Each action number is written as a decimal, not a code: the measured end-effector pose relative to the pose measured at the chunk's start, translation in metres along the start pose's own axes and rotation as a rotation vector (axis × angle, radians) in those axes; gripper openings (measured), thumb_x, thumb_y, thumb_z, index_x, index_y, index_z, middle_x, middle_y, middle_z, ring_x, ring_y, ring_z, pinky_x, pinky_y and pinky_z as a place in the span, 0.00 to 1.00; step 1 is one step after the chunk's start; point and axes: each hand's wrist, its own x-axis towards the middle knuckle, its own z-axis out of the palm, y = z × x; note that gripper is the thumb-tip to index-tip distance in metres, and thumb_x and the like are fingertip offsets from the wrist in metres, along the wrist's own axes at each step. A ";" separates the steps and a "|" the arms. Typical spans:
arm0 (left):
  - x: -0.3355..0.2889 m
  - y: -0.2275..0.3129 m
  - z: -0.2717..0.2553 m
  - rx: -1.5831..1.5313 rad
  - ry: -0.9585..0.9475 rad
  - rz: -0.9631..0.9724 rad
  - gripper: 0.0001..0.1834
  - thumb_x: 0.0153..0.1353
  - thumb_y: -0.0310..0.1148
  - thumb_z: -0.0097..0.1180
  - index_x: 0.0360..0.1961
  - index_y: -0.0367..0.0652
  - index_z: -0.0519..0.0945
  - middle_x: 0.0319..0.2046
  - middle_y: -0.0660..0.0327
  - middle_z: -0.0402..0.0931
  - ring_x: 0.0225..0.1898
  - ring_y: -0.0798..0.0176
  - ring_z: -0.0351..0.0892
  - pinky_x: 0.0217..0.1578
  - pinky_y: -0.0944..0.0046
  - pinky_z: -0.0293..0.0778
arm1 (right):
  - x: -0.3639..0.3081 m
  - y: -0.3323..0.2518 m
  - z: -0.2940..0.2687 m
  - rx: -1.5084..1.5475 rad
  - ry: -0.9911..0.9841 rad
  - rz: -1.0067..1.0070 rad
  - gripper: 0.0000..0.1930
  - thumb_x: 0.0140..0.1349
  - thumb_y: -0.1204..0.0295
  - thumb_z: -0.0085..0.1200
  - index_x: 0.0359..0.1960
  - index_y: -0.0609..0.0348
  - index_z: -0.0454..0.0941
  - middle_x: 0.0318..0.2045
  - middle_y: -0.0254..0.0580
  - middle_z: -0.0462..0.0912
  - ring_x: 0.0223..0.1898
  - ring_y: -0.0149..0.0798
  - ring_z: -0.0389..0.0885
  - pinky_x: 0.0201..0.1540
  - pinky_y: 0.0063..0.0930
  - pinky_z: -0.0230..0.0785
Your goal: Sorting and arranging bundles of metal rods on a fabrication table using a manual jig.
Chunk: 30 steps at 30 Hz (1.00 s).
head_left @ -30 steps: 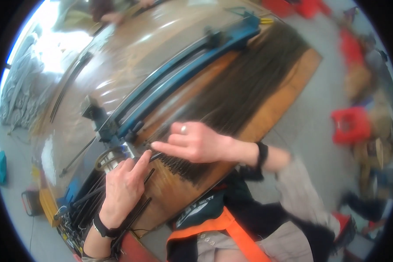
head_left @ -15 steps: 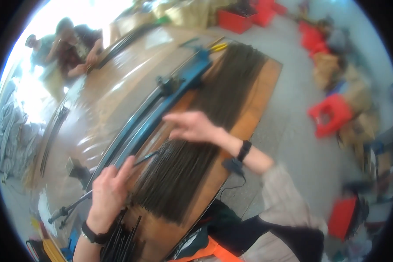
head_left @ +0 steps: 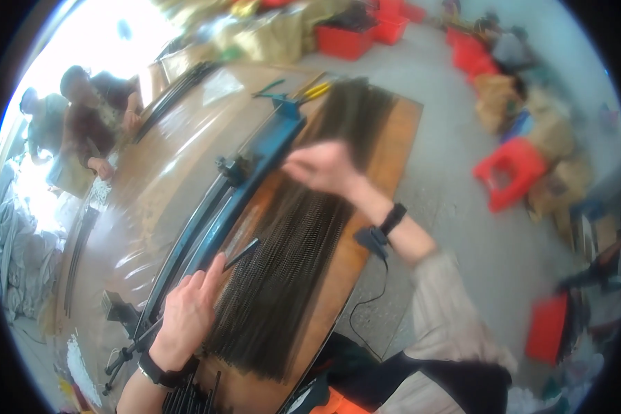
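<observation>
My left hand [head_left: 192, 303] is closed at the near end of a long blue metal fixture [head_left: 259, 162]. A short dark bar [head_left: 243, 254] juts out from under its fingers, apparently held there. My right hand [head_left: 324, 168] hovers over a wide layer of thin dark ridged rods [head_left: 283, 265], to the right of the fixture. Its fingers are drawn together and blurred, and whatever is in them cannot be made out. A small metal clamp block [head_left: 233, 171] sits on the fixture, left of my right hand.
Yellow-handled pliers [head_left: 317, 90] and a green-handled tool [head_left: 269, 87] lie at the table's far end. Bundles of dark rods [head_left: 179, 93] rest on the plastic-covered tabletop. A co-worker [head_left: 93, 114] stands at the far left. Red crates [head_left: 345, 43] and a red stool [head_left: 509, 172] stand on the floor.
My right hand has drawn its fingers together and moved slightly up and to the right. My left hand has shifted a little right and down. The whole view has shifted slightly.
</observation>
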 end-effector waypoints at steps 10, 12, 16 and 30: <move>-0.011 -0.005 -0.002 -0.061 0.077 -0.053 0.31 0.56 0.23 0.56 0.63 0.39 0.68 0.28 0.54 0.72 0.34 0.50 0.77 0.34 0.54 0.75 | -0.001 -0.030 -0.006 -0.069 0.068 -0.088 0.03 0.57 0.75 0.61 0.31 0.51 0.82 0.22 0.36 0.80 0.20 0.35 0.78 0.23 0.29 0.71; -0.016 -0.002 -0.003 -0.070 0.093 -0.061 0.30 0.57 0.23 0.56 0.63 0.39 0.68 0.28 0.54 0.72 0.33 0.50 0.77 0.33 0.54 0.75 | -0.013 -0.040 0.006 0.009 0.082 -0.021 0.04 0.57 0.75 0.61 0.34 0.52 0.82 0.20 0.36 0.78 0.19 0.37 0.77 0.24 0.31 0.72; -0.017 -0.004 -0.003 -0.039 0.045 -0.117 0.27 0.59 0.23 0.56 0.61 0.44 0.72 0.27 0.54 0.72 0.31 0.50 0.77 0.32 0.53 0.75 | -0.031 -0.054 0.047 0.028 -0.019 0.139 0.09 0.58 0.73 0.62 0.40 0.55 0.83 0.21 0.38 0.77 0.21 0.39 0.77 0.27 0.33 0.73; -0.130 -0.026 -0.018 0.035 0.240 -0.401 0.25 0.58 0.21 0.56 0.58 0.47 0.78 0.24 0.52 0.69 0.25 0.49 0.73 0.29 0.53 0.71 | -0.015 -0.184 0.075 0.724 -0.119 0.256 0.15 0.65 0.61 0.59 0.47 0.56 0.84 0.29 0.38 0.81 0.32 0.37 0.78 0.37 0.32 0.71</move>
